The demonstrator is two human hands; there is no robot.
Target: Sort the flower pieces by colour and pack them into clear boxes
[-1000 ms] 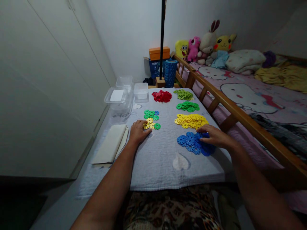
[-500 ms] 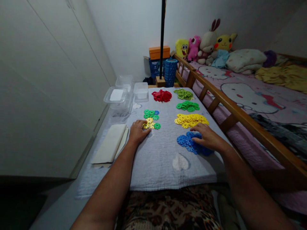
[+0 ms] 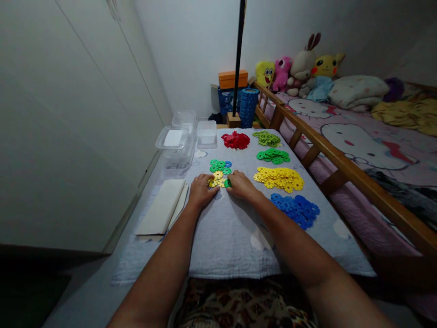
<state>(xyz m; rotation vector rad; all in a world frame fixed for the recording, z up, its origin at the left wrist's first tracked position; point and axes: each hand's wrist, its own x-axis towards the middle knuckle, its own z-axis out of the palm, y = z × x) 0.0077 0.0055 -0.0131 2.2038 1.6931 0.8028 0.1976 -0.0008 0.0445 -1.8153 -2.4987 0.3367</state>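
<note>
My left hand (image 3: 202, 191) rests on the cloth with its thumb and fingertips closed round the left side of a small joined cluster of yellow snowflake discs (image 3: 218, 175). Opposite it, my right hand (image 3: 241, 186) pinches a green snowflake disc (image 3: 227, 183) at the cluster's right end, its fingers covering part of that disc. Directly behind lies a group of green discs (image 3: 218, 166) with one blue disc (image 3: 228, 164) at its right. To the right are loose piles of blue discs (image 3: 297, 210), yellow discs (image 3: 280, 177) and green discs (image 3: 273, 156).
Red discs (image 3: 235, 140) and light green discs (image 3: 267, 138) lie at the table's far side. Clear plastic boxes (image 3: 206, 136) stand at the back left, near a folded beige sheet (image 3: 162, 207). A wooden bed rail (image 3: 327, 157) borders the right side.
My right hand has left the blue pile and moved left to the green disc beside the yellow cluster. My left hand stays at the yellow discs. The view has shifted slightly.
</note>
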